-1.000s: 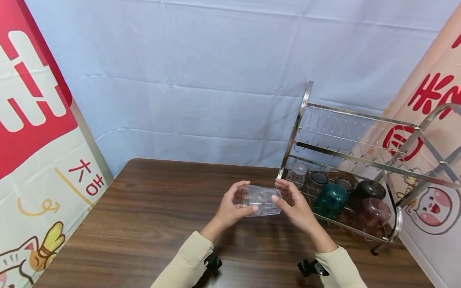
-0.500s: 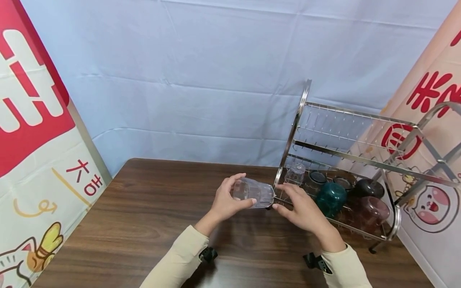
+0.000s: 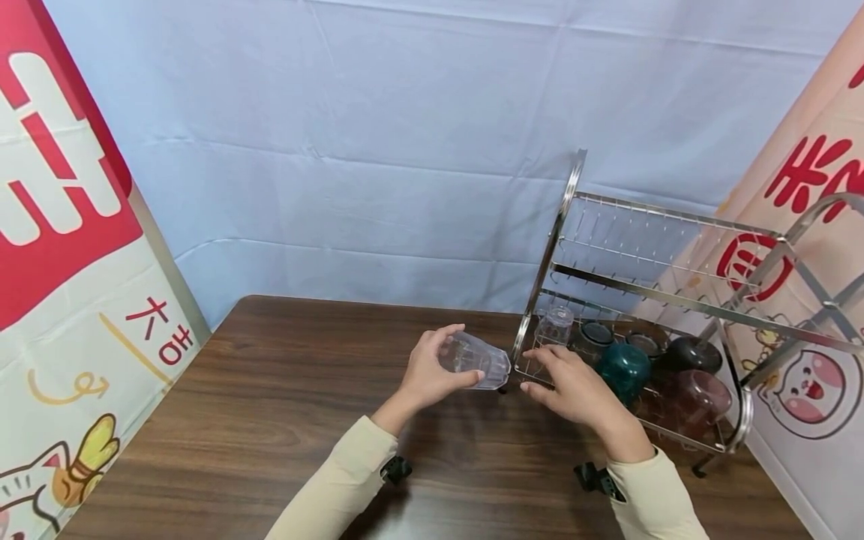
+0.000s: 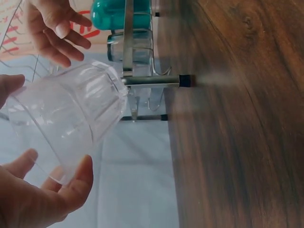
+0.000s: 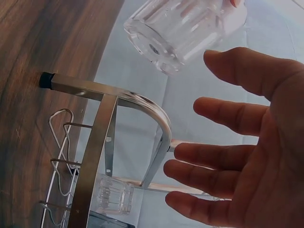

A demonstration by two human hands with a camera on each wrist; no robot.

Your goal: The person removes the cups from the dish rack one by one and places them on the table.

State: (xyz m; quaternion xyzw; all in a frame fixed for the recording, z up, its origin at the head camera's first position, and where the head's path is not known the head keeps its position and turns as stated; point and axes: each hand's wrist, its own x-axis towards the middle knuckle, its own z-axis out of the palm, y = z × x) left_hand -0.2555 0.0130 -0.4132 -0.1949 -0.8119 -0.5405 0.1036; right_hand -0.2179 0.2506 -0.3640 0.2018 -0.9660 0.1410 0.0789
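Note:
My left hand [image 3: 430, 370] holds a clear faceted drinking glass [image 3: 478, 363] near its rim, tilted on its side above the table, the base pointing right. In the left wrist view, thumb and fingers sit around the wide end of the glass [image 4: 66, 114]. My right hand [image 3: 574, 386] is apart from the glass, fingers spread and relaxed, holding nothing. It is in front of the rack's left end. In the right wrist view, the open palm [image 5: 256, 142] faces the glass base [image 5: 156, 45].
A two-tier metal dish rack [image 3: 668, 292] stands at the right of the brown wooden table [image 3: 270, 420]. Its lower tier carries a clear glass [image 3: 556, 324], a teal glass [image 3: 622, 369], a pink glass [image 3: 702, 397] and several dark ones. Light blue cloth [image 3: 378, 187] hangs behind.
A second ago both hands held the glass. The right hand has let go and drawn away to the right, while the left hand has moved slightly left with the glass, its base tipping downward.

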